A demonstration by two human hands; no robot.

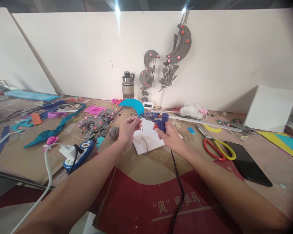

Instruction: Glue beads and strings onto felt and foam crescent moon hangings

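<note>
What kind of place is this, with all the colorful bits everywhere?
Probably a craft workbench. The right hand holds a blue glue gun, the left hand a blue foam crescent, with scissors nearby and grey crescent hangings on the wall.

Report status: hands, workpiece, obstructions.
Left hand pinches blue crescent. Right hand grips glue gun, nozzle at crescent. Scissors lie rightward, apart.

A blue glue gun (158, 119) meets a turquoise crescent (133, 104), red-and-yellow scissors (216, 146) lie right, and grey moons (179, 45) with pink dots hang far.
</note>
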